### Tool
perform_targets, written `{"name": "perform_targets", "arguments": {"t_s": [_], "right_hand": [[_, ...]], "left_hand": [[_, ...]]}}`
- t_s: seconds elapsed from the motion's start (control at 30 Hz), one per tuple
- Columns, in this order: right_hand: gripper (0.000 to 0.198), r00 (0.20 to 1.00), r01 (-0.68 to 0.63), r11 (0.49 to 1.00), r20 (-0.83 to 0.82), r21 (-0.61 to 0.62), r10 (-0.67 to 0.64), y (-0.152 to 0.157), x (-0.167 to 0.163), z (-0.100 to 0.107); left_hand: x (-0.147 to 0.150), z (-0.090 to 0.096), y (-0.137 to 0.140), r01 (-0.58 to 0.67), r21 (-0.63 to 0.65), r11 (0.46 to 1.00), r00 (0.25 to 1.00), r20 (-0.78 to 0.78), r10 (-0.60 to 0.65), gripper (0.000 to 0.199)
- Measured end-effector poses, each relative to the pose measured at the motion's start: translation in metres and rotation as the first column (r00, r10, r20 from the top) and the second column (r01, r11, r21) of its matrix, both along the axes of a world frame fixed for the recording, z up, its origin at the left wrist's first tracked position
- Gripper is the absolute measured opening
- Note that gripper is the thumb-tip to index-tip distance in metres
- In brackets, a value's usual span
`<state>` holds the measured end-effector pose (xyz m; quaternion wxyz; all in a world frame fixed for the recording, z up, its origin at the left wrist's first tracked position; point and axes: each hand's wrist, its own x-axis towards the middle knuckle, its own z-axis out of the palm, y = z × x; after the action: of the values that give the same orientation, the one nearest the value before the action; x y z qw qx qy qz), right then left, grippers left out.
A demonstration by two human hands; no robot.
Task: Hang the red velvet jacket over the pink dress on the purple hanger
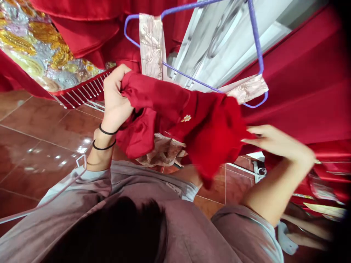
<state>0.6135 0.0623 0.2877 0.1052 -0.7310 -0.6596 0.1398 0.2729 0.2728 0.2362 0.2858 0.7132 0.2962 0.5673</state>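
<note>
A red garment (170,96) stretches sideways between my hands, with a small pale flower-shaped ornament (186,118) near its middle. My left hand (116,96) grips its bunched left end, fingers wrapped in the cloth. At the right, my right hand (274,140) pinches the edge of the cloth; this side is blurred by motion. Just beyond hangs a purple hanger (256,36) with pale pink satin straps (151,45) looped over both ends. Crumpled pink satin (167,149) shows beneath the red cloth, and I cannot tell whether the two are joined.
Red draped fabric (301,73) covers the right side. At upper left is a gold and silver embellished panel (44,47) with a row of thin pale strips. Grey-white slatted metal (214,40) stands behind the hanger. Brown tiles (30,153) form the floor.
</note>
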Motion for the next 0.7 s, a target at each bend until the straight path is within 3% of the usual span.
{"name": "perform_targets", "arguments": {"t_s": [0.07, 0.1, 0.2, 0.27, 0.33, 0.37, 0.4, 0.5, 0.57, 0.6, 0.63, 0.67, 0.7], "right_hand": [[0.033, 0.996, -0.086, 0.982, -0.030, -0.169, 0.082, 0.007, -0.017, -0.017], [0.037, 0.993, -0.109, 0.979, -0.057, -0.173, 0.100, 0.013, -0.032, -0.028], [0.069, 0.949, -0.056, 0.994, -0.305, 0.098, 0.083, 0.044, -0.091, -0.076], [0.078, 0.839, 0.034, 0.977, -0.538, 0.212, 0.088, 0.067, -0.123, -0.108], [0.060, 0.765, 0.162, 0.951, -0.643, 0.262, 0.047, 0.084, -0.136, -0.124], [0.053, 0.740, 0.219, 0.932, -0.672, 0.287, 0.033, 0.089, -0.135, -0.123], [0.048, 0.721, 0.270, 0.908, -0.692, 0.320, 0.029, 0.092, -0.131, -0.117], [0.038, 0.738, 0.341, 0.815, -0.670, 0.469, 0.076, 0.090, -0.106, -0.068], [0.021, 0.841, 0.296, 0.764, -0.536, 0.573, 0.076, 0.088, -0.092, -0.027], [0.019, 0.889, 0.251, 0.748, -0.451, 0.615, 0.073, 0.088, -0.089, -0.009], [0.022, 0.922, 0.201, 0.736, -0.378, 0.646, 0.080, 0.089, -0.088, 0.007], [0.026, 0.938, 0.156, 0.726, -0.331, 0.670, 0.103, 0.092, -0.089, 0.019], [0.027, 0.938, 0.118, 0.717, -0.314, 0.687, 0.146, 0.096, -0.092, 0.027]], "left_hand": [[0.008, 0.002, -0.007, -0.063, 0.116, 0.991, 0.998, -0.011, 0.065, 0.019], [0.013, 0.001, -0.010, -0.055, 0.178, 0.983, 0.998, -0.025, 0.061, 0.014], [0.026, -0.005, -0.017, 0.052, 0.428, 0.902, 0.998, -0.062, -0.028, 0.005], [0.028, -0.009, -0.018, 0.082, 0.630, 0.772, 0.997, -0.049, -0.065, 0.005], [0.024, -0.013, -0.018, 0.056, 0.753, 0.656, 0.998, -0.015, -0.067, 0.007], [0.020, -0.015, -0.018, 0.034, 0.767, 0.641, 0.998, 0.007, -0.062, 0.010], [0.016, -0.017, -0.017, 0.004, 0.747, 0.665, 0.998, 0.033, -0.044, 0.016], [0.006, -0.026, -0.011, -0.045, 0.550, 0.834, 0.999, 0.000, 0.055, 0.057], [0.006, -0.034, -0.003, 0.070, 0.352, 0.933, 0.986, -0.168, -0.010, 0.075], [0.009, -0.037, 0.002, 0.203, 0.223, 0.954, 0.954, -0.264, -0.141, 0.082], [0.012, -0.041, 0.007, 0.367, 0.076, 0.927, 0.887, -0.327, -0.324, 0.091], [0.016, -0.043, 0.011, 0.528, -0.068, 0.846, 0.786, -0.337, -0.518, 0.099], [0.021, -0.045, 0.015, 0.659, -0.193, 0.727, 0.667, -0.297, -0.683, 0.105]]}}
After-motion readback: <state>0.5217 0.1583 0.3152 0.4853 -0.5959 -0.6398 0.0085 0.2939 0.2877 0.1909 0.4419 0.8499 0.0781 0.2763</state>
